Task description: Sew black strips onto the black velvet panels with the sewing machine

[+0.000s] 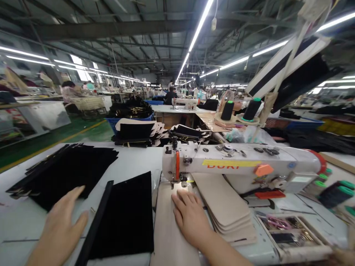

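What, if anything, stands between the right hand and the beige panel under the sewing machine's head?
Nothing visible: the right hand lies directly on the beige panel, near the sewing machine's needle end.

Lit ceiling tubes (201, 25), green floor (59, 135) with yellow line (80, 132).

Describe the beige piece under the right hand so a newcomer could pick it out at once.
Find the white sewing machine, then its needle end at the left. Just below, a long beige piece runs toward the camera. Unlike the fanned beige stack to its right, it has the right hand lying on it; the panel to its left is black.
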Motion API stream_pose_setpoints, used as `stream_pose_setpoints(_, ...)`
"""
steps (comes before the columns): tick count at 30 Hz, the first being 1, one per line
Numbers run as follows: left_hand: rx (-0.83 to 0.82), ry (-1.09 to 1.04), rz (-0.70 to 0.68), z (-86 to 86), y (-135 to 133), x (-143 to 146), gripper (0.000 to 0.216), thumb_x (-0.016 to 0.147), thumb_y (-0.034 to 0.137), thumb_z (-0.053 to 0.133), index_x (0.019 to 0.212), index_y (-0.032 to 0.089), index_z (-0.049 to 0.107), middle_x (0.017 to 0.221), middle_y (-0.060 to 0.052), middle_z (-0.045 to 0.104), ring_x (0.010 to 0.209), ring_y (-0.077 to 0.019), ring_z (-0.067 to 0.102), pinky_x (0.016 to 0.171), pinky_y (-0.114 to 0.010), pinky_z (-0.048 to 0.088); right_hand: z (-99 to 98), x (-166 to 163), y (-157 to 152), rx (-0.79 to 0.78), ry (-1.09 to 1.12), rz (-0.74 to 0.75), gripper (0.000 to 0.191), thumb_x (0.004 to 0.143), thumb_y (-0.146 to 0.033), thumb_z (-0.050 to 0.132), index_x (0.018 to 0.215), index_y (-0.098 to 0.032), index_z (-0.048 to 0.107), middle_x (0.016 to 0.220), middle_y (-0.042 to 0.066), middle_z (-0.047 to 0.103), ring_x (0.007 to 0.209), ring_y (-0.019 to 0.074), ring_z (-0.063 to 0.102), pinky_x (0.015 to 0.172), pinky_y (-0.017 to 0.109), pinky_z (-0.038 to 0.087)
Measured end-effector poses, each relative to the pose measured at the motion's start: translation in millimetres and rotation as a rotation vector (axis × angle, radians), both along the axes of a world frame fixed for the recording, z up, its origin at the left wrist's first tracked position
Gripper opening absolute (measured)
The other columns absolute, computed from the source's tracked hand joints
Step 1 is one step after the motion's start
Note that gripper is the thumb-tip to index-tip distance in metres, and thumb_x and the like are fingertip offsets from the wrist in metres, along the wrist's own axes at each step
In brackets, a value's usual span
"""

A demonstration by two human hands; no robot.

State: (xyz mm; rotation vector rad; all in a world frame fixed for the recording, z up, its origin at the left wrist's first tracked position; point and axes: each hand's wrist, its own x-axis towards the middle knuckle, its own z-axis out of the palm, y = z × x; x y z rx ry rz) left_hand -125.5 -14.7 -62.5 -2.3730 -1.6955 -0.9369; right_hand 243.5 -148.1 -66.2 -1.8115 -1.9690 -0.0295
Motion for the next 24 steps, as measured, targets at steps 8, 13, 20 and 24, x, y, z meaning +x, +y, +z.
stream_pose_setpoints(8, -0.259, 0.243, -0.331, 2.1, 65.8, 151.5, 0.045, 0.095, 0.038, 0.043, 0.13, 0.014, 0.056, 0.132, -0.018, 0.058, 0.128, -0.0325, 0.051, 0.107, -0.048, 0.04, 1.9, 2.5, 1.8, -0.021, 0.048, 0.006, 0.042, 0.097, -0.028, 0.05, 0.139, -0.033, 0.049, 0.14, 0.003, 0.053, 0.127, 0.024, 0.048, 0.111, 0.046, 0.032)
stream_pose_setpoints(13, -0.312, 0.228, -0.311, 7.0, 77.5, 137.3, 0.036, 0.083, 0.05, 0.061, 0.092, 0.015, 0.062, 0.098, -0.012, 0.064, 0.094, -0.0286, 0.061, 0.084, -0.038, 0.048, 1.1, 1.4, 2.9, -0.014, 0.051, -0.014, 0.045, 0.096, -0.028, 0.052, 0.14, -0.032, 0.047, 0.14, 0.002, 0.053, 0.127, 0.0243, 0.048, 0.11, 0.046, 0.034)
stream_pose_setpoints(20, -0.487, 0.167, -0.327, 13.1, 39.7, 101.2, 0.044, 0.08, 0.057, 0.065, 0.102, 0.019, 0.059, 0.096, -0.005, 0.062, 0.088, -0.0239, 0.06, 0.078, -0.033, 0.047, -5.3, 2.1, 3.2, -0.002, 0.035, 0.002, 0.043, 0.098, -0.03, 0.048, 0.141, -0.031, 0.046, 0.148, 0.002, 0.047, 0.139, 0.0247, 0.037, 0.116, 0.048, 0.028)
stream_pose_setpoints(24, -0.445, 0.128, -0.391, 9.3, 23.9, 92.3, 0.039, 0.091, 0.057, 0.051, 0.09, 0.019, 0.06, 0.097, -0.007, 0.063, 0.094, -0.025, 0.059, 0.085, -0.035, 0.046, -7.1, 3.5, 3.4, 0.001, 0.026, 0.003, 0.044, 0.099, -0.031, 0.047, 0.143, -0.029, 0.045, 0.148, 0.003, 0.047, 0.139, 0.0245, 0.038, 0.117, 0.048, 0.029)
